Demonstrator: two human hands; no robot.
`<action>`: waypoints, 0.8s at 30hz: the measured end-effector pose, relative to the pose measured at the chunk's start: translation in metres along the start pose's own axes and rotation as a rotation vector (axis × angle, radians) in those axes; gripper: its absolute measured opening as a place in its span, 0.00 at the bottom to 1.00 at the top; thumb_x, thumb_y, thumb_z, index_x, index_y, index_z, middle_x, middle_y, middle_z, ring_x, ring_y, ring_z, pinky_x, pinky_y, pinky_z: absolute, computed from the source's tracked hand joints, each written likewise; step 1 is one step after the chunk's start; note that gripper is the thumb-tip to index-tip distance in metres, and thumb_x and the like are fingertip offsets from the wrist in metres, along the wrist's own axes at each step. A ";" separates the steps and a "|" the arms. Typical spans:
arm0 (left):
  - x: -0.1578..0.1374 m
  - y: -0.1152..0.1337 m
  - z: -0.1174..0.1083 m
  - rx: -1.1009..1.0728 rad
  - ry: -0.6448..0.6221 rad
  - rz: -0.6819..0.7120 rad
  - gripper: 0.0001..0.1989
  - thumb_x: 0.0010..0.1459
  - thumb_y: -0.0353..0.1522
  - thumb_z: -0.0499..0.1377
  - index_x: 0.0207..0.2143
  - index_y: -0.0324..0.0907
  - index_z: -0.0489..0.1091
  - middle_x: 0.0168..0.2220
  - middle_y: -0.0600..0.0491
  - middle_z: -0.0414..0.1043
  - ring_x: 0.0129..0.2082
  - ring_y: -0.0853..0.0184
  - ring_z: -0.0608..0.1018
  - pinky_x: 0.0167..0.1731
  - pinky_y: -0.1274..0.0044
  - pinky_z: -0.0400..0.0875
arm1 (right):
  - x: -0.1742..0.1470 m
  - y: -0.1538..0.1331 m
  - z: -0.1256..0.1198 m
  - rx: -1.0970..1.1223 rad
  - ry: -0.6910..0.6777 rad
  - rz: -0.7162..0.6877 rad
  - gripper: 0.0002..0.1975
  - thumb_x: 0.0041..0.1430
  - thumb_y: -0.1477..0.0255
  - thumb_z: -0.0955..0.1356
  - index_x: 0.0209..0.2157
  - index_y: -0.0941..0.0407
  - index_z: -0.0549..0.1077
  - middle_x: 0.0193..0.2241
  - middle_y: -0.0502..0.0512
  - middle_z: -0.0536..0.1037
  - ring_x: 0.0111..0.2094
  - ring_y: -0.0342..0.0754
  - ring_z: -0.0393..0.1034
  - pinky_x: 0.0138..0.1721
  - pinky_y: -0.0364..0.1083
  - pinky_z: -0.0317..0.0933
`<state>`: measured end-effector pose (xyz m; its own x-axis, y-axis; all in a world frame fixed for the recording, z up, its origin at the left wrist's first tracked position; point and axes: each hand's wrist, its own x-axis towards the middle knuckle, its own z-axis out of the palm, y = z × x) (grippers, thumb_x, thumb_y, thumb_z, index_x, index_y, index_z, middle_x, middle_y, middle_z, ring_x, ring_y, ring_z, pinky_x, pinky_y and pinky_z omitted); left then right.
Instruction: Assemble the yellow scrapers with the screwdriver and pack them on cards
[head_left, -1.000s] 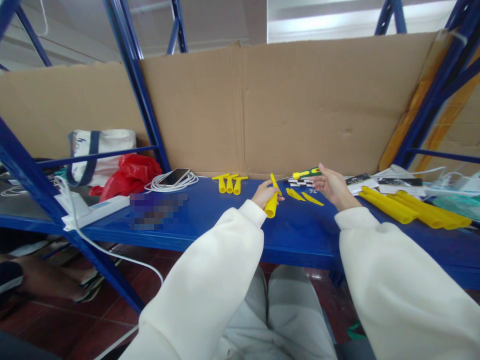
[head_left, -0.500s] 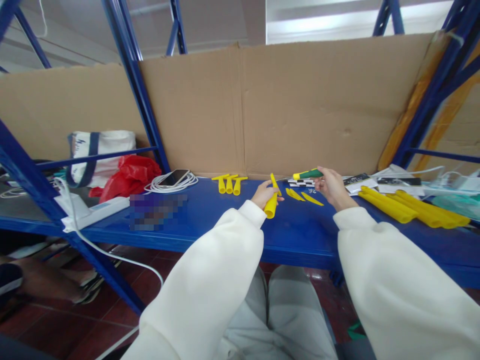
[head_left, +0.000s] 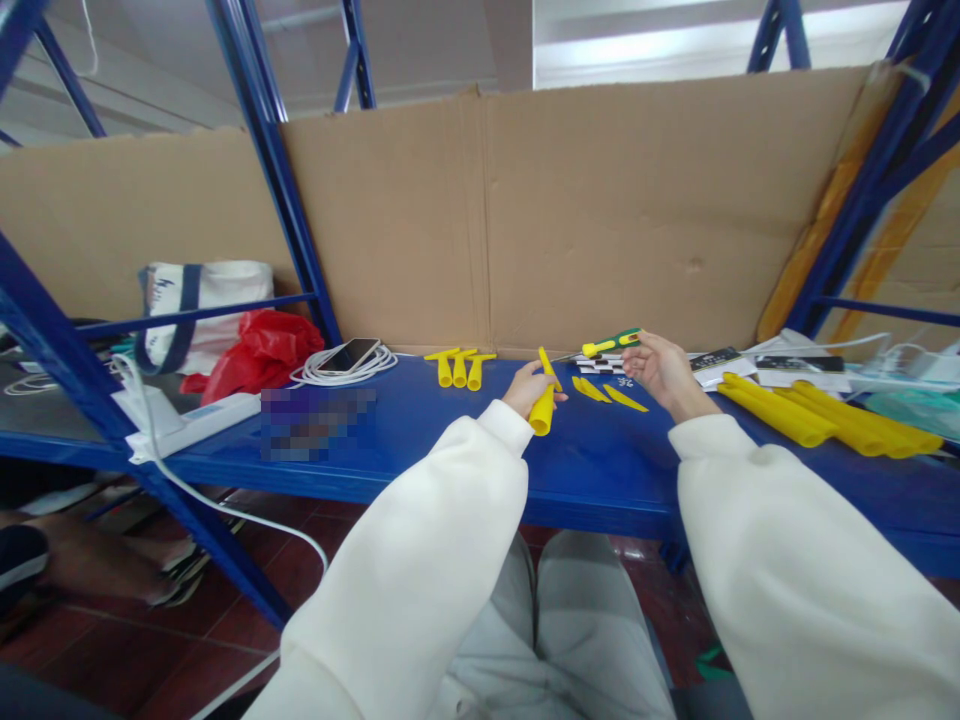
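1. The left hand (head_left: 529, 390) is closed around a yellow tube (head_left: 541, 416), its open end facing the person. A flat yellow strip (head_left: 545, 357) sits at the tube's far end, slanting across it.
2. The right hand (head_left: 664, 375) has a narrow fingertip hold on the rear end of a screwdriver (head_left: 606, 344) with a green and yellow handle. Its shaft points left towards the strip; whether the tip touches is too small to tell.
3. Beneath the screwdriver, a black-and-white checkered card (head_left: 600, 367) lies on the blue shelf (head_left: 435, 440). Loose yellow strips (head_left: 626, 399) lie just in front of the card, between the hands.
4. Left of the left hand, three yellow tubes with crosspieces (head_left: 460, 371) lie side by side near the cardboard wall (head_left: 637, 210).
5. Right of the right hand, longer yellow tubes (head_left: 780, 412) lie together, with white and black boxes (head_left: 799, 374) just behind them.
6. Further left, a phone (head_left: 354, 354) rests on a coiled white cable (head_left: 309, 373). Beyond it are a red plastic bag (head_left: 259, 350), a white cloth bag (head_left: 232, 285) with dark bands, and a white power strip (head_left: 202, 420).
7. At lower left, below shelf level, another person's leg (head_left: 97, 555) shows above the red tiled floor (head_left: 142, 645).
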<state>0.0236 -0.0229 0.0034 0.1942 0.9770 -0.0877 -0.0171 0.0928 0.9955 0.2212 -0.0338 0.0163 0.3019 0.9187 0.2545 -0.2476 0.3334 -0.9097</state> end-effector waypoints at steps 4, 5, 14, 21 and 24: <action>0.001 0.000 0.000 0.007 0.003 0.000 0.30 0.60 0.22 0.54 0.65 0.37 0.56 0.44 0.42 0.76 0.21 0.72 0.77 0.18 0.83 0.67 | 0.001 0.004 0.000 -0.038 0.022 -0.024 0.14 0.57 0.66 0.73 0.26 0.55 0.66 0.15 0.46 0.71 0.13 0.38 0.63 0.14 0.35 0.58; 0.001 0.000 0.000 0.009 0.002 0.001 0.30 0.60 0.22 0.54 0.65 0.37 0.57 0.44 0.42 0.76 0.21 0.72 0.77 0.18 0.83 0.67 | 0.001 0.005 0.000 -0.043 0.047 -0.028 0.15 0.56 0.65 0.74 0.25 0.55 0.65 0.14 0.45 0.70 0.12 0.37 0.61 0.14 0.35 0.57; -0.002 0.001 0.000 0.007 -0.016 -0.001 0.30 0.61 0.22 0.54 0.65 0.38 0.56 0.43 0.43 0.77 0.19 0.74 0.75 0.16 0.84 0.65 | 0.007 0.007 -0.002 -0.019 0.115 0.000 0.14 0.57 0.67 0.72 0.25 0.55 0.64 0.12 0.44 0.65 0.11 0.38 0.57 0.11 0.37 0.54; -0.001 0.001 0.000 0.005 -0.009 0.001 0.30 0.61 0.22 0.54 0.65 0.38 0.56 0.43 0.43 0.77 0.19 0.74 0.75 0.16 0.84 0.65 | 0.003 0.005 -0.003 -0.031 0.076 0.000 0.19 0.56 0.63 0.74 0.25 0.53 0.61 0.11 0.42 0.64 0.12 0.38 0.57 0.12 0.35 0.54; 0.000 0.000 0.000 -0.001 0.001 -0.002 0.30 0.61 0.22 0.54 0.66 0.39 0.55 0.43 0.43 0.77 0.20 0.74 0.76 0.17 0.84 0.65 | 0.003 0.004 -0.003 -0.011 0.037 0.011 0.17 0.57 0.65 0.73 0.26 0.53 0.62 0.13 0.45 0.67 0.14 0.39 0.61 0.14 0.36 0.57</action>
<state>0.0238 -0.0225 0.0034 0.1928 0.9771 -0.0897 -0.0181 0.0950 0.9953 0.2237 -0.0299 0.0129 0.3326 0.9141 0.2321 -0.2407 0.3203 -0.9162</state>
